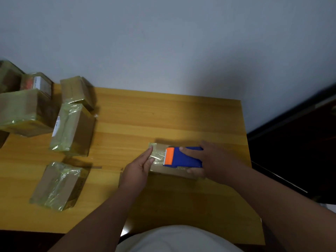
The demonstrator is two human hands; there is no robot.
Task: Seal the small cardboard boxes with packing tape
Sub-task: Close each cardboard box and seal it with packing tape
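- White cloth [179, 239] of the person's clothing fills the bottom edge nearest the camera, cut off by the frame; both bare forearms rise from either side of it toward the middle of the wooden table [163, 113].
- Right hand [211, 160] lies over a blue tape dispenser [185, 158], fingers curled across its top and the thumb wrapped under its near side, so it grips the tool; the palm hides the dispenser's back end.
- An orange piece with a toothed edge [169, 156] sits at the dispenser's front, pointing toward the left hand.
- Under the dispenser lies the small cardboard box [163, 170] being taped; only its near side and left end show, the rest covered by tool and hands.
- Left hand [140, 167] reaches in with fingers straight and together, fingertips pressing on the clear tape [156, 153] at the box's left end; it grips nothing.
- How far the tape strip runs under the dispenser is hidden.
- Beyond and to the side of the left hand, well apart from it, lie other taped boxes: one [58, 186] near the table's front, one [72, 130] farther back, one [76, 91] at the far edge.
- More wrapped boxes [23, 110] crowd the left edge, partly cut off and blurred; a white label [38, 82] on one is unreadable.
- Past the right hand, off the table's edge, the area [300, 151] is dark and hard to make out.
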